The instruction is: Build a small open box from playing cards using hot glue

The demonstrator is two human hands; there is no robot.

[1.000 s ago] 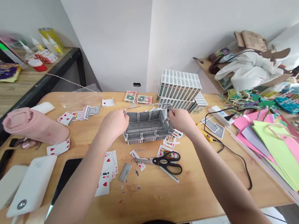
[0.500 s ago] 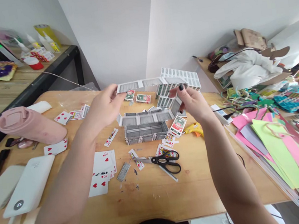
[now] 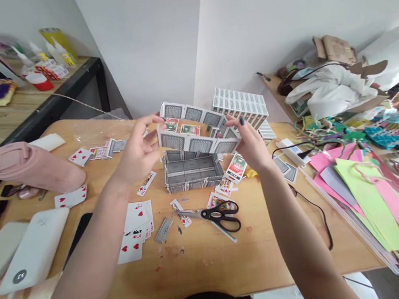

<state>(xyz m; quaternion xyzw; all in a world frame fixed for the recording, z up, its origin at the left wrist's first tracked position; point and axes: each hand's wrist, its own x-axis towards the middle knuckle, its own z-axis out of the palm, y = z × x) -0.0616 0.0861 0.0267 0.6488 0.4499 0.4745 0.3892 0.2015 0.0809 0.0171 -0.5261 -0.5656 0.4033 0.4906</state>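
My left hand (image 3: 138, 149) and my right hand (image 3: 251, 143) hold between them a rectangular frame made of grey-backed playing cards (image 3: 199, 144), lifted above the table. My left fingers pinch its left end and my right fingers grip its right end. Directly under it on the wooden table (image 3: 206, 268) sits a small open box built of the same cards (image 3: 193, 172). Black-handled scissors (image 3: 217, 213) lie in front of the box, among card scraps and loose cards (image 3: 137, 231).
A stack of card packs (image 3: 241, 106) stands behind the box. A pink tumbler (image 3: 32, 168) lies on its side at left, with a white power bank (image 3: 34, 250) near it. Coloured paper sheets (image 3: 377, 191) and a black cable (image 3: 318, 212) cover the right.
Both hands lifted the card frame off the box, raised it, then lowered and tilted it so its patterned sides face me. The box stayed on the table.
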